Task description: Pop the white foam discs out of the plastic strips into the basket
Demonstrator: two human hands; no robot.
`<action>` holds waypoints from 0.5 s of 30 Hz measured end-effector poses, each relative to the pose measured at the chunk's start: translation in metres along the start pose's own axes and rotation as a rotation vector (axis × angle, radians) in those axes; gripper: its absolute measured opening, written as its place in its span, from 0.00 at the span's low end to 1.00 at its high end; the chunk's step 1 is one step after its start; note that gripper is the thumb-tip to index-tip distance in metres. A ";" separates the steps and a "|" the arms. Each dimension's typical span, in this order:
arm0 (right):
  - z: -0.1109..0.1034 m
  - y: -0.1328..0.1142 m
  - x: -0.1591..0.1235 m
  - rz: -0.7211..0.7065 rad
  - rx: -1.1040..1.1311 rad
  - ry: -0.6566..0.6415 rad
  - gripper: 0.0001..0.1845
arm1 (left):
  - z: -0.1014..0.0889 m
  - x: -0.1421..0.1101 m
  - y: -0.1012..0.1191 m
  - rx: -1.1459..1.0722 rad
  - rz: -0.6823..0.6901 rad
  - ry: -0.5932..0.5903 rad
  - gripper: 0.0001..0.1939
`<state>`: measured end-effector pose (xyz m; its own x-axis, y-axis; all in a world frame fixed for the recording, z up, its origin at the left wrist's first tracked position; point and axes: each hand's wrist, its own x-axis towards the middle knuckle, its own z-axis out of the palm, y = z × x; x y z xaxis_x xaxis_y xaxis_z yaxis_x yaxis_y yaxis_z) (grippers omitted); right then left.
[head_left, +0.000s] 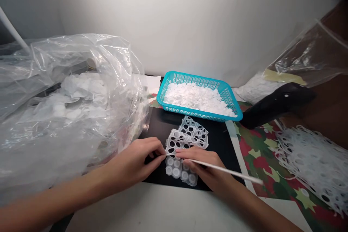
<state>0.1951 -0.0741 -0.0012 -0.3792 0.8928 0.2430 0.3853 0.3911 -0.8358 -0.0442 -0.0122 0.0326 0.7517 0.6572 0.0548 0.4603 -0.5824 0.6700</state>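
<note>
My left hand (133,161) pinches the left edge of a translucent punched plastic sheet (187,136) lying on a black mat (220,145). Several white round discs (176,172) stay seated in the sheet's lower part, while its upper part shows black holes. My right hand (203,166) rests over the sheet and grips a thin white rod (231,171), which runs out to the lower right. The rod's tip is hidden near my fingers.
A teal plastic basket (190,79) heaped with white discs (195,98) stands beyond the mat. A large clear bag (67,108) of white material fills the left. Punched sheet scraps (312,163) lie on camouflage-patterned paper (258,159), with a black object (277,105) beyond.
</note>
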 end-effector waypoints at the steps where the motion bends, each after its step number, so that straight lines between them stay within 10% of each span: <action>1: -0.001 0.000 -0.001 0.012 0.035 0.036 0.13 | 0.006 -0.001 -0.001 0.081 0.107 0.062 0.08; 5: -0.005 -0.003 -0.004 0.090 0.085 0.200 0.11 | 0.018 -0.007 -0.001 0.286 0.401 0.201 0.08; 15: -0.007 -0.012 0.021 0.213 0.107 0.100 0.08 | 0.028 -0.011 0.000 0.662 0.446 0.224 0.14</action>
<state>0.1889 -0.0587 0.0173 -0.2119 0.9723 0.0986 0.3540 0.1704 -0.9196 -0.0392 -0.0332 0.0115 0.8497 0.3367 0.4057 0.3767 -0.9261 -0.0203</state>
